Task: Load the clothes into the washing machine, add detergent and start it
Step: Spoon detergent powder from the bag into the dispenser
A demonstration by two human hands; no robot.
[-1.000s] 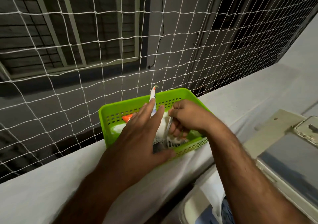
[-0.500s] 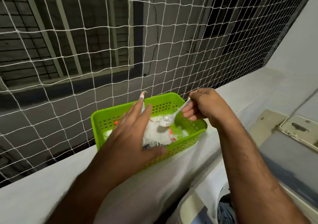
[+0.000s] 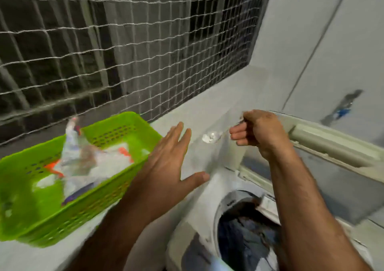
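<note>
White netting stretched over dark grilles at the back, grey ledge below it, pale wall to the right. Green basket resting on the ledge at left, holding a clear detergent packet, blurred, its print unreadable. Right hand curled into a fist, pinching the handle of a spoon; bowl of the spoon sticking out to the left of the knuckles, loaded with white powder, held above the ledge's edge, beyond the drum. Handle mostly hidden inside the fist. Left hand spread flat, fingers apart, gripping nothing, hovering just right of the basket. Washing machine below, lid raised at right, dark clothes inside the drum, partly covered by the right forearm. Lower machine cut off by the frame edge; whole view smeared by motion.
</note>
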